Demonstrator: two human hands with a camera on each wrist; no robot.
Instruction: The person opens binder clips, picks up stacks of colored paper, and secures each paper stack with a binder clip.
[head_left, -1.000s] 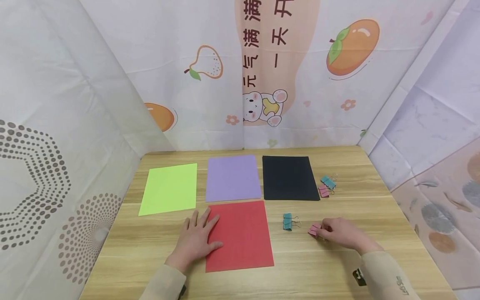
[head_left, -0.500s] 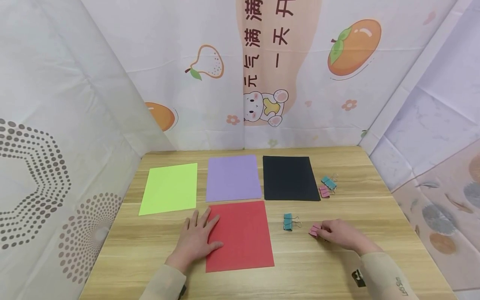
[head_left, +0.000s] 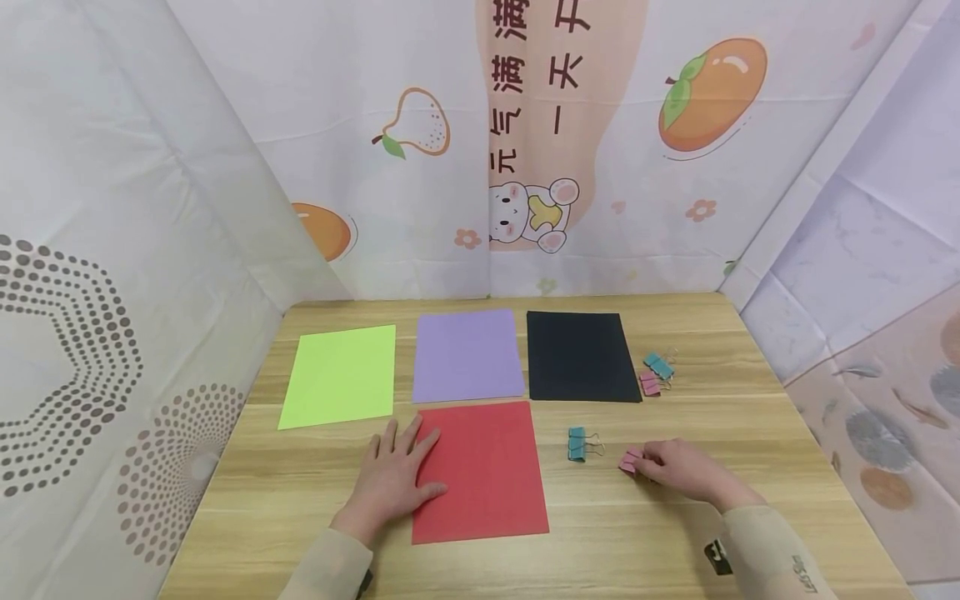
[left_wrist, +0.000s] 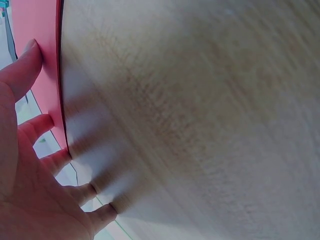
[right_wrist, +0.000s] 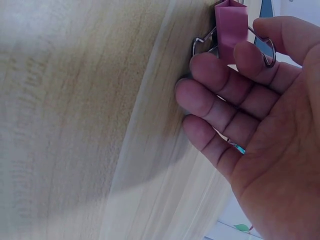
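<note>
A pink binder clip [head_left: 630, 460] is at the fingertips of my right hand [head_left: 678, 467], low over the table's right half. The right wrist view shows the pink binder clip [right_wrist: 232, 30] with its wire handles spread to both sides and my fingers curled at one of them. My left hand [head_left: 390, 479] lies with fingers spread across the left edge of a red paper sheet [head_left: 483, 475]. In the left wrist view, the thumb [left_wrist: 25, 70] is on the red sheet, while other fingertips reach the wood past its edge.
A teal binder clip [head_left: 576, 445] lies between the red sheet and my right hand. Behind are lime [head_left: 341, 375], purple [head_left: 467, 357] and black [head_left: 581, 357] sheets in a row. Another teal clip [head_left: 660, 365] and pink clip [head_left: 650, 383] lie right of the black sheet.
</note>
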